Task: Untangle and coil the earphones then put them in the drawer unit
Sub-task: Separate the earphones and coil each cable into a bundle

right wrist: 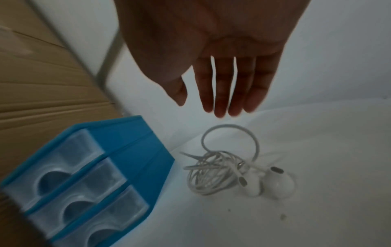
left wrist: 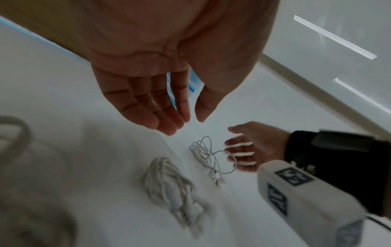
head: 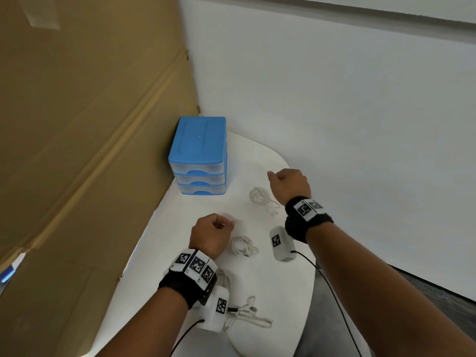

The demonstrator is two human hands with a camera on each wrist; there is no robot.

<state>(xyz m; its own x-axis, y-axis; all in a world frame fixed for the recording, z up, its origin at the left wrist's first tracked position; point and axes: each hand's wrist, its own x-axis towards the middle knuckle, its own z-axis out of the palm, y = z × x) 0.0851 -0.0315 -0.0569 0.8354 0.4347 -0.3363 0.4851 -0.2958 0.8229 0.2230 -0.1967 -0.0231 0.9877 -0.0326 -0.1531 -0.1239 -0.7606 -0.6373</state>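
Three tangles of white earphones lie on the white table (head: 288, 292). One tangle (head: 262, 199) (right wrist: 224, 173) (left wrist: 206, 153) sits just below my right hand (head: 288, 185) (right wrist: 213, 100), which hovers over it with fingers straight and empty. A second tangle (head: 242, 246) (left wrist: 169, 187) lies right of my left hand (head: 211, 233) (left wrist: 169, 117), which also hangs relaxed and holds nothing. A third tangle (head: 247, 315) lies near the front edge by my left wrist. The blue drawer unit (head: 199, 155) (right wrist: 84, 180) stands at the back left, its three clear drawers closed.
A big brown cardboard sheet (head: 85, 124) leans along the table's left side, right behind the drawer unit. A white wall (head: 334, 99) closes the back. The table's curved edge drops off to dark floor (head: 438, 287) at the right front.
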